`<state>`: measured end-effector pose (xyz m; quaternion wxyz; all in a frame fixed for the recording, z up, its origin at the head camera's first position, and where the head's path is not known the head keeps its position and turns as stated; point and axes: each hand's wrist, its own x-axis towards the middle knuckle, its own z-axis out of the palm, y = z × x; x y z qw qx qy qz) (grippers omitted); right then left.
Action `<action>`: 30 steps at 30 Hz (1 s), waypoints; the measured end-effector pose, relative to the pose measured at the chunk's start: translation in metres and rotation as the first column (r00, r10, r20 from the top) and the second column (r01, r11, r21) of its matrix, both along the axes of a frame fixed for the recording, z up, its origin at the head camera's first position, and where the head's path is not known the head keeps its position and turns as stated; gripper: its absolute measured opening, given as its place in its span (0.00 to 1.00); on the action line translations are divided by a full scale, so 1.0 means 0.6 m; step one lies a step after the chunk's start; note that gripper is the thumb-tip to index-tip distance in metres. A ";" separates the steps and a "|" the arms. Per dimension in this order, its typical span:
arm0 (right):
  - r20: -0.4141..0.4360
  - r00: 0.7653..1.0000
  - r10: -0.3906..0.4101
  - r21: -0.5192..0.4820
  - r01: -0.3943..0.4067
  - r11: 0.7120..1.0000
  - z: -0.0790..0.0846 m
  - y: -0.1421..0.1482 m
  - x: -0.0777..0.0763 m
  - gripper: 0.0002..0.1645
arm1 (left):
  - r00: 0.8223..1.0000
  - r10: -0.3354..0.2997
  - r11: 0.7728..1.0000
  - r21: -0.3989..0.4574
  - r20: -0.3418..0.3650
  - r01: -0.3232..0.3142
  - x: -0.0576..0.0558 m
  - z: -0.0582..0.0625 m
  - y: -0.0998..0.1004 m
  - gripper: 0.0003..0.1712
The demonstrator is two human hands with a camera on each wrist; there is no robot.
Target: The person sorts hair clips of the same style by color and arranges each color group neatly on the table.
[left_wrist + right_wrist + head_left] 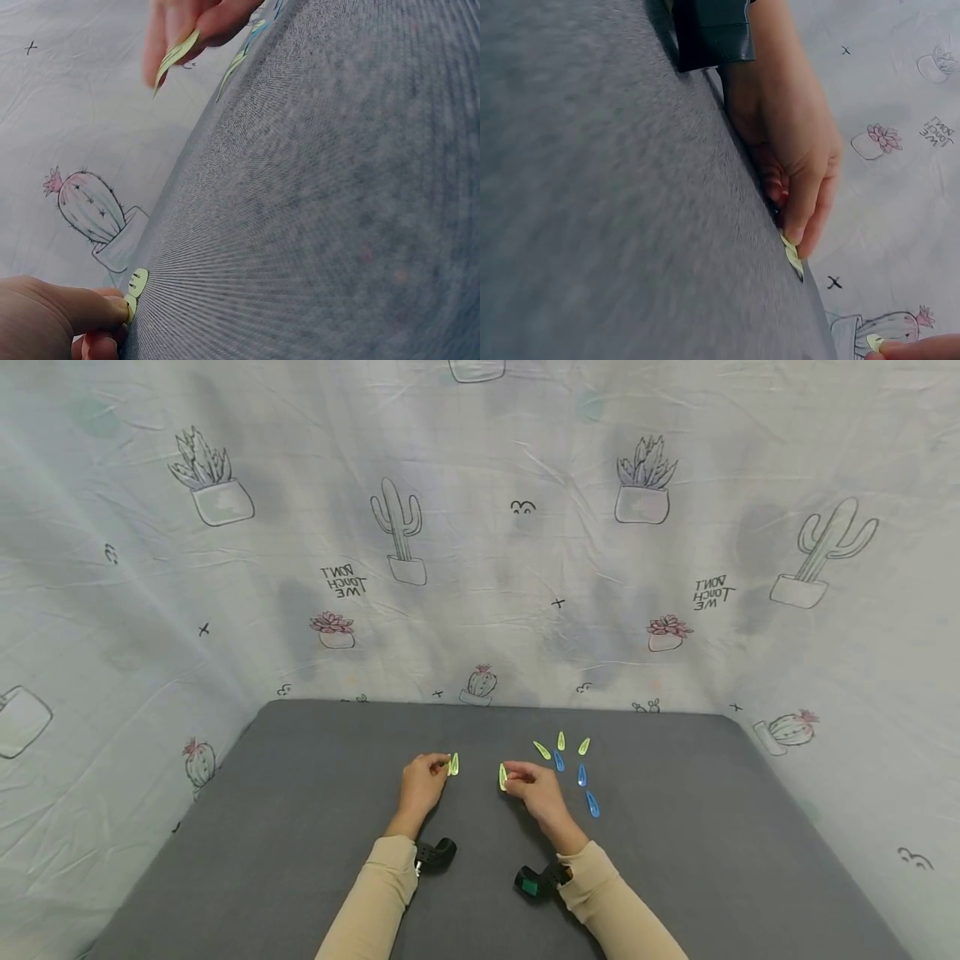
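My left hand pinches a yellow-green snap hair clip between thumb and fingers, low over the grey table. Right beside it lies a second yellow-green clip, also showing as a rounded end past the thumb in the left wrist view. Across a short gap, my right hand pinches another yellow-green hair clip by its side, its tip pointing away from the fingers in the right wrist view. The thumb and fingertips hide part of each held clip.
To the right of my right hand lie three yellow-green clips and three blue clips, spread apart. A grey cloth covers the table. Behind it hangs a pale curtain printed with cacti. Black camera straps sit on both wrists.
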<state>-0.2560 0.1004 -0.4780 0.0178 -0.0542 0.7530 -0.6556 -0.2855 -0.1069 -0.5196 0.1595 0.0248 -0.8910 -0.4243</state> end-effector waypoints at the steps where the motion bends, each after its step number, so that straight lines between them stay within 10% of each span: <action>1: 0.006 1.000 0.008 -0.002 -0.008 1.000 0.005 -0.005 0.000 0.18 | 1.000 0.002 1.000 0.002 0.000 -0.002 0.000 0.000 0.000 0.09; 23: -0.001 1.000 0.002 0.052 -0.002 0.999 -0.040 -0.082 -0.078 0.18 | 1.000 0.008 1.000 -0.005 0.015 -0.008 -0.002 0.004 0.000 0.08; 30: -0.004 1.000 -0.025 0.156 0.025 0.988 -0.047 -0.097 -0.086 0.18 | 0.993 -0.025 1.000 0.015 -0.119 0.027 0.003 -0.006 -0.002 0.07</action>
